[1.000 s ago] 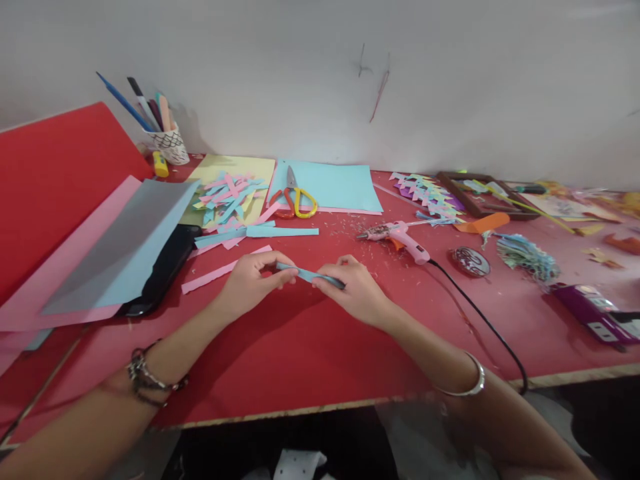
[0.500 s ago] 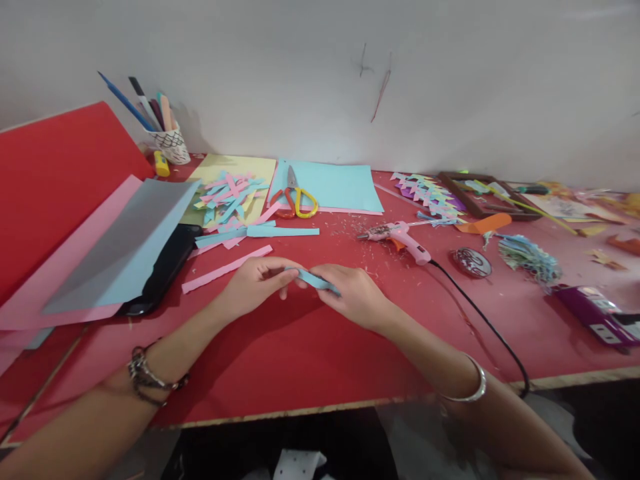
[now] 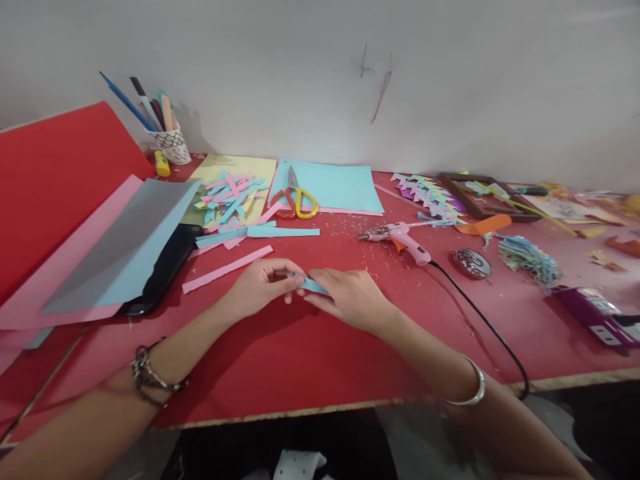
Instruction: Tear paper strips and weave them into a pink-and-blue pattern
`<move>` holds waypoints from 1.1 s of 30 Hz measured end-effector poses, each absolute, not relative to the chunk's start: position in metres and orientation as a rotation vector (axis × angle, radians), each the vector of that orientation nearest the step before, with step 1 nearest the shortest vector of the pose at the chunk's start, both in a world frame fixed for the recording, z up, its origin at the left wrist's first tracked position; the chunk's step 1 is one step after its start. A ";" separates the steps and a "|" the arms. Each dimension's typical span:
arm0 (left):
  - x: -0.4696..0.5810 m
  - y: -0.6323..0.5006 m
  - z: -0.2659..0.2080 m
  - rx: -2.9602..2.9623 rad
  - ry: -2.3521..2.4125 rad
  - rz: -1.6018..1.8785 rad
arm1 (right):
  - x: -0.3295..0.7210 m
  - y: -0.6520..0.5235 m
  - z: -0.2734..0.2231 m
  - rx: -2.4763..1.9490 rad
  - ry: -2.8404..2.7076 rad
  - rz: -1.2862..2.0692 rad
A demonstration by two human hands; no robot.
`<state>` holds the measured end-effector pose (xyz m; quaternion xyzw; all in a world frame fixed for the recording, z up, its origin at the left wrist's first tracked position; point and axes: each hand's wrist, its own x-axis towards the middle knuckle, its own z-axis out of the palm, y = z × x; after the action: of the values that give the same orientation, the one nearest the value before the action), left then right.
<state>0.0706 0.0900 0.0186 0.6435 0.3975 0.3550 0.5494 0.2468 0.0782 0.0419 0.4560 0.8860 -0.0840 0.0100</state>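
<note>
A light blue paper strip (image 3: pixel 315 286) is held between my two hands, just above the red table. My left hand (image 3: pixel 264 285) pinches its left end between thumb and fingers. Over the right part of the strip, my right hand (image 3: pixel 353 299) is closed, with the fingers hiding that end. A loose pink paper strip (image 3: pixel 227 269) lies just beyond my left hand. Longer blue strips (image 3: pixel 283 232) rest behind it, beside a heap of short pink, blue and yellow strips (image 3: pixel 233 197).
Scissors (image 3: pixel 295 197) lie on blue paper sheets (image 3: pixel 340 187) at the back. A pink glue gun (image 3: pixel 400 239) with a black cord sits right of centre. Further right are a brown frame (image 3: pixel 520 208) and a purple device (image 3: pixel 590 317). Coloured sheets (image 3: pixel 120 247) cover the left side.
My hands have shifted slightly and the blue strip between them shows less of its length. My right hand's fingers have moved over it. Other things stay where they were.
</note>
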 end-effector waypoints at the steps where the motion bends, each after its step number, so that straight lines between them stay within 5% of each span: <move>1: 0.071 0.090 0.019 1.525 0.941 0.850 | 0.247 0.078 0.042 1.422 2.770 -0.274; 18: 0.075 0.089 0.015 1.498 0.914 0.928 | 0.244 0.078 0.040 1.377 2.670 -0.020; 33: 0.079 0.085 0.019 1.504 0.979 0.836 | 0.244 0.077 0.040 1.469 2.667 -0.177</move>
<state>0.0791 0.0846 0.0190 0.6352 0.4133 0.3528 0.5488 0.2441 0.0774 0.0395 0.4812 0.8735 -0.0579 0.0459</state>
